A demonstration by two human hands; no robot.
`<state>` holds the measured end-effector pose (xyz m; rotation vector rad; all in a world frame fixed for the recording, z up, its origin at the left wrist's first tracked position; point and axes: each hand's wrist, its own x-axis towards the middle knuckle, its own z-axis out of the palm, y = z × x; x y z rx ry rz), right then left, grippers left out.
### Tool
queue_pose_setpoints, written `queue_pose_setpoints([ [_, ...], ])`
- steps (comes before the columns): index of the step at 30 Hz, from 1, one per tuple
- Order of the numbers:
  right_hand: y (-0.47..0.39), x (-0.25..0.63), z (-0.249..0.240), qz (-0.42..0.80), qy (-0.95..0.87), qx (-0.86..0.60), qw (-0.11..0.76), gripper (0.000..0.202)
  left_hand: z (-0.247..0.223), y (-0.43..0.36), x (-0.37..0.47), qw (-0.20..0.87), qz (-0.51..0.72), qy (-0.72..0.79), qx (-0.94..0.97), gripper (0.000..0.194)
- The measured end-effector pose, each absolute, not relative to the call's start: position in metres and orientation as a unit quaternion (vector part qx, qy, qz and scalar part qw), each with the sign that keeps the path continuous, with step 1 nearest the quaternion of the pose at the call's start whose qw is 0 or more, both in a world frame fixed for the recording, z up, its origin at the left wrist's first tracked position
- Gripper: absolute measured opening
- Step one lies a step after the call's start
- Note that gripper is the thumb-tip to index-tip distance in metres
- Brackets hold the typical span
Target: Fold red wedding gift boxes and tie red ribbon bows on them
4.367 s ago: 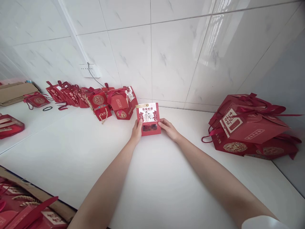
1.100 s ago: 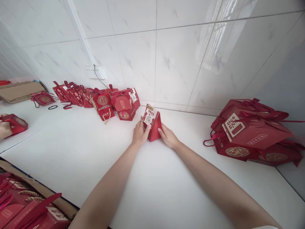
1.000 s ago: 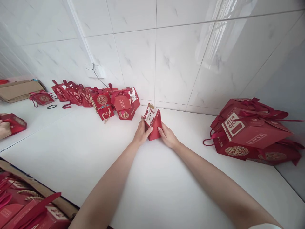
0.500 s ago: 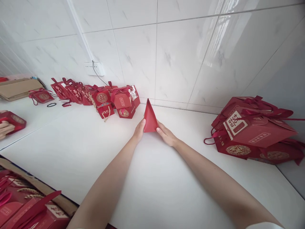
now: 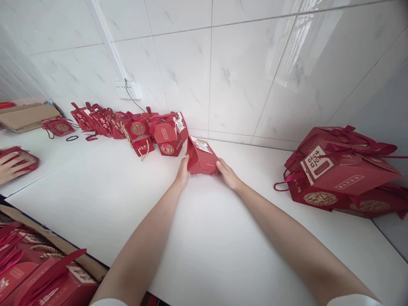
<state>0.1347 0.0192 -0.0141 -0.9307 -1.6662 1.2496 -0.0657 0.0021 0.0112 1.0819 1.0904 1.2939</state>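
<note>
With my left hand (image 5: 182, 173) and my right hand (image 5: 227, 175) I hold one red card box with slanted sides and a white printed panel (image 5: 202, 158), each grip closed on its own end. The box is in the middle of the white, smooth desk (image 5: 204, 246), toward the far wall, tilted; whether its lower edge touches the desk, I cannot tell. To handle it well, I think I should press only lightly, because thin card can dent, and support it from both ends while I look at its faces. What is inside it, I cannot see.

At the near left, an open brown cardboard carton (image 5: 97, 268) contains red gift boxes with ribbons and rope handles (image 5: 83, 290); how deep they are packed is hidden. More red gift boxes stand at the far left (image 5: 139, 129), and a pile of large red ribboned boxes (image 5: 353, 180) is at the right, all of unseen content.
</note>
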Motion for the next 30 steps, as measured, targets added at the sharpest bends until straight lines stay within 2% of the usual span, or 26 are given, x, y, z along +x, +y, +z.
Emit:
queue_pose_setpoints([
  [3, 0.015, 0.136, -0.012, 0.475, -0.666, -0.368, 0.442, 0.084, 0.007, 0.006, -0.066, 0.51, 0.567, 0.5, 0.411, 0.075],
  [6, 0.012, 0.136, -0.01, 0.382, -0.703, -0.372, 0.47, 0.086, 0.004, 0.008, -0.067, 0.499, 0.572, 0.508, 0.407, 0.089],
  [10, 0.01, 0.136, -0.009, 0.189, -0.769, -0.367, 0.488, 0.091, 0.007, 0.008, -0.071, 0.542, 0.513, 0.486, 0.456, 0.071],
  [12, 0.009, 0.135, -0.01, 0.122, -0.798, -0.356, 0.472, 0.084, 0.009, 0.006, -0.072, 0.571, 0.498, 0.467, 0.456, 0.076],
  [15, 0.008, 0.135, -0.011, 0.068, -0.827, -0.363, 0.425, 0.06, 0.011, 0.002, -0.072, 0.583, 0.481, 0.448, 0.478, 0.085],
  [17, 0.007, 0.136, -0.012, 0.059, -0.839, -0.365, 0.399, 0.052, 0.012, 0.0, -0.069, 0.564, 0.469, 0.458, 0.501, 0.081],
  [25, 0.008, 0.139, -0.012, 0.089, -0.848, -0.365, 0.374, 0.045, 0.018, -0.007, -0.062, 0.517, 0.482, 0.472, 0.526, 0.076],
  [27, 0.008, 0.138, -0.01, 0.132, -0.833, -0.37, 0.389, 0.056, 0.019, -0.008, -0.062, 0.519, 0.485, 0.47, 0.524, 0.076],
  [30, 0.007, 0.138, -0.008, 0.227, -0.799, -0.371, 0.416, 0.09, 0.019, -0.008, -0.062, 0.518, 0.488, 0.468, 0.524, 0.078],
])
